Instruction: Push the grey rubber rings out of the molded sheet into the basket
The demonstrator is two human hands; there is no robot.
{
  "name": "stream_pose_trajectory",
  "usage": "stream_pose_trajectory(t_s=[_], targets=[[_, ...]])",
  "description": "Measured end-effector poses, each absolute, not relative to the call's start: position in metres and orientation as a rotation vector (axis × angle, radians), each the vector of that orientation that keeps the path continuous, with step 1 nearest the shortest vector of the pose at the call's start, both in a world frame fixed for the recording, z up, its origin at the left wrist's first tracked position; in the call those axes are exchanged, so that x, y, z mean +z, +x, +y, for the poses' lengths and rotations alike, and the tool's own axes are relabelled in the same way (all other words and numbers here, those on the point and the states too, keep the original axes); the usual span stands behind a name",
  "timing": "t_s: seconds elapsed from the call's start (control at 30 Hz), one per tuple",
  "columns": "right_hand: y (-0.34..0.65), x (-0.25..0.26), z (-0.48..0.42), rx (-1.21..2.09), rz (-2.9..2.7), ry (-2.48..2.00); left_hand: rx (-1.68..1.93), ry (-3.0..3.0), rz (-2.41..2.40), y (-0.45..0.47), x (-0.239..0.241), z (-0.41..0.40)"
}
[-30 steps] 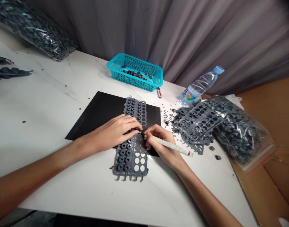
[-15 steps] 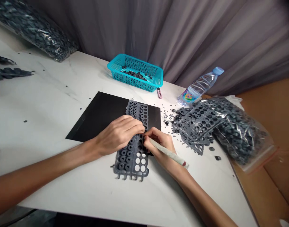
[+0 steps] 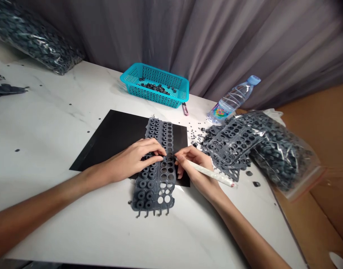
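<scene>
A grey rubber sheet (image 3: 156, 175) of rings and punched holes lies lengthwise across a black mat (image 3: 115, 138) on the white table. My left hand (image 3: 138, 158) presses down on the sheet's middle with curled fingers, its fingertips at the holed columns. My right hand (image 3: 195, 166) is closed around a thin white stick tool (image 3: 213, 174), whose tip meets the sheet's right edge beside my left fingertips. The sheet's right columns are open holes; the left columns still carry rings.
A teal basket (image 3: 154, 85) with loose dark rings stands behind the mat. A water bottle (image 3: 233, 99) lies at the right, by a pile of grey sheets (image 3: 230, 144) and a clear bag of parts (image 3: 280, 153). Small punched bits dot the table. Another bag (image 3: 34, 37) lies far left.
The view has shifted slightly. My right hand has drawn back from over the sheet to its right edge, and my left fingers have moved a little along the sheet.
</scene>
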State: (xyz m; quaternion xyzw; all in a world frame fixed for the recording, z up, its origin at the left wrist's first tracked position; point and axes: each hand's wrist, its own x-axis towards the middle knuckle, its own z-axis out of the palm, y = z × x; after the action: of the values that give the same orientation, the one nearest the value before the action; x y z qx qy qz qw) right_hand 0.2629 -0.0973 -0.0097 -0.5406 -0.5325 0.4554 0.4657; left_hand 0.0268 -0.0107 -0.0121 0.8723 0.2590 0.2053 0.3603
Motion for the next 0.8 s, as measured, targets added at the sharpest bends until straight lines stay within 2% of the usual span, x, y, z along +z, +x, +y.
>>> stream_pose_trajectory(t_s=[0.47,0.8], targets=[[0.265,-0.001,-0.099,1.202,-1.429,-1.439,0.495,2.303,0.716,0.028,-0.005,-0.015],[0.259,-0.003,-0.096,1.289,-1.354,-1.306,0.447,2.339,0.75,0.03,-0.001,-0.021]])
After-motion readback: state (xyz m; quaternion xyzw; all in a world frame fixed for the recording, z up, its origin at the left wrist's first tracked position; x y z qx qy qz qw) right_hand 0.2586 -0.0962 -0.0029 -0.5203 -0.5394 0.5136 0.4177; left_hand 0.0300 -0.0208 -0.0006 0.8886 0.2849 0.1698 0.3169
